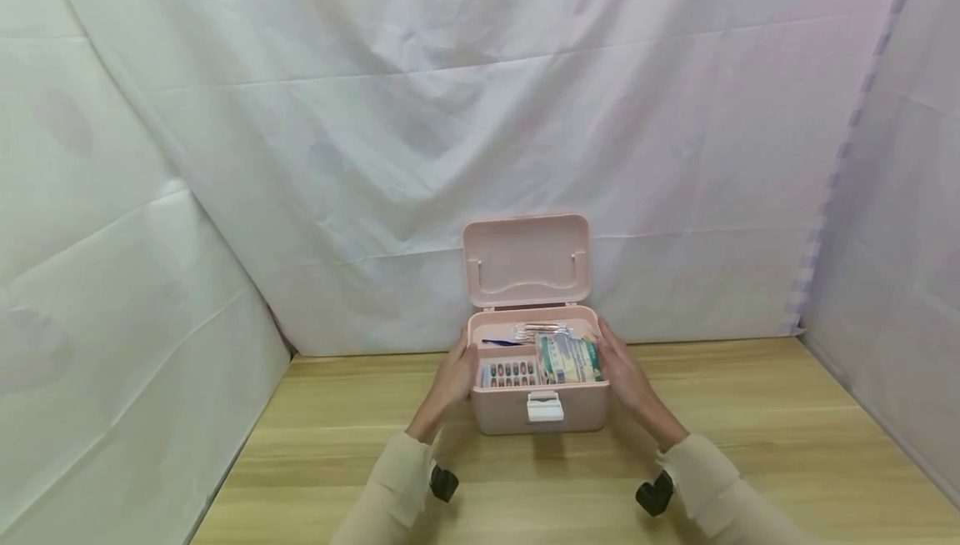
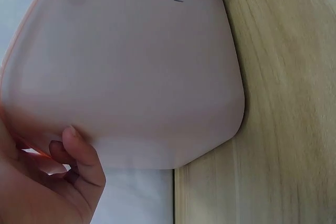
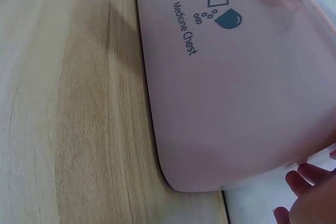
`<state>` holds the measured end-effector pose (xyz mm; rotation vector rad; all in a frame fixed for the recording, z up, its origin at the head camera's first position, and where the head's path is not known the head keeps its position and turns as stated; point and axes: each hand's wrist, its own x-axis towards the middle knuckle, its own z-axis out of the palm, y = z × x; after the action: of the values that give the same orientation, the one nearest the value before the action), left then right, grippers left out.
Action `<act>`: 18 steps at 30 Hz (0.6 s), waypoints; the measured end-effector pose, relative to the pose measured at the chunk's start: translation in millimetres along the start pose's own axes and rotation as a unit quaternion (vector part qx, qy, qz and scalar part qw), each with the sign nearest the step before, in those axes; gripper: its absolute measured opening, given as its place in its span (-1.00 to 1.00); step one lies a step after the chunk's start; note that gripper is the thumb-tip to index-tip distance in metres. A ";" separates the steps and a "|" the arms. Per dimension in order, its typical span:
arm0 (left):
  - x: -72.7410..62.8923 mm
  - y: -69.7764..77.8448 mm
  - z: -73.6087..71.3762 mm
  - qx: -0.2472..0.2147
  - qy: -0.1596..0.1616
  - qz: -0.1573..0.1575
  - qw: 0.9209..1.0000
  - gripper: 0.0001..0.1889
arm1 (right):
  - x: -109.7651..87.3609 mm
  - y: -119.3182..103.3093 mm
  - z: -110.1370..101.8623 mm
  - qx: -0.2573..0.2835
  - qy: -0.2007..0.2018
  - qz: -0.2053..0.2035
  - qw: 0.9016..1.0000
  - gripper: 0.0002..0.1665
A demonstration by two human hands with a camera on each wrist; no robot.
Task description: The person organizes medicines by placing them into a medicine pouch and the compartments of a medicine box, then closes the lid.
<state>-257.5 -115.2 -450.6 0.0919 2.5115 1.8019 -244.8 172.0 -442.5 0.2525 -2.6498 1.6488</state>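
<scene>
A pink medicine chest (image 1: 540, 410) stands on the wooden table with its lid (image 1: 528, 257) raised at the back and a white latch (image 1: 545, 407) in front. My left hand (image 1: 453, 374) grips its left side near the rim; in the left wrist view its bent fingers (image 2: 84, 153) lie against the wall. My right hand (image 1: 628, 374) holds the right side, its fingers (image 3: 310, 174) partly hidden at the edge. Inside are a blister pack of capsules (image 1: 512, 372), green-and-white packets (image 1: 568, 359), a clear pack of thin sticks (image 1: 542, 329) and a slim blue tool (image 1: 501, 342).
A wooden tabletop (image 1: 337, 437) extends around the chest. White cloth (image 1: 420, 153) hangs close behind it, with more cloth walls at left and right. Dark wrist devices (image 1: 655, 495) sit below both cuffs.
</scene>
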 end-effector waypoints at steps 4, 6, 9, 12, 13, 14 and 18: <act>-1.4 0.8 0.5 -0.009 0.001 0.007 1.000 -0.43 | -1.2 0.0 1.4 -0.003 0.003 0.006 1.000 -0.24; -2.0 1.1 0.2 -0.008 0.002 0.009 1.000 -0.43 | -1.3 -0.3 1.9 -0.005 0.005 0.008 1.000 -0.24; -2.1 1.8 -0.4 -0.009 0.002 0.017 1.000 -0.43 | -0.9 -0.5 2.3 -0.010 0.008 0.011 1.000 -0.24; -2.4 2.2 -1.7 -0.014 0.000 0.017 1.000 -0.44 | -0.3 -0.6 2.1 -0.013 0.008 0.014 1.000 -0.23; -2.3 2.4 -2.2 -0.015 -0.001 0.015 1.000 -0.44 | -0.3 -0.6 1.8 -0.013 0.007 0.015 1.000 -0.23; -2.3 2.3 -2.7 -0.016 -0.003 0.010 1.000 -0.44 | -0.4 -0.6 1.3 -0.016 0.005 0.017 1.000 -0.23; 0.8 2.7 -5.1 -0.008 -0.007 0.002 1.000 -0.45 | 0.1 0.2 -2.5 -0.024 -0.005 0.011 1.000 -0.22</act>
<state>-258.7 -119.1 -446.5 0.1073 2.4891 1.8161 -245.1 174.3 -441.5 0.2319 -2.7037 1.5927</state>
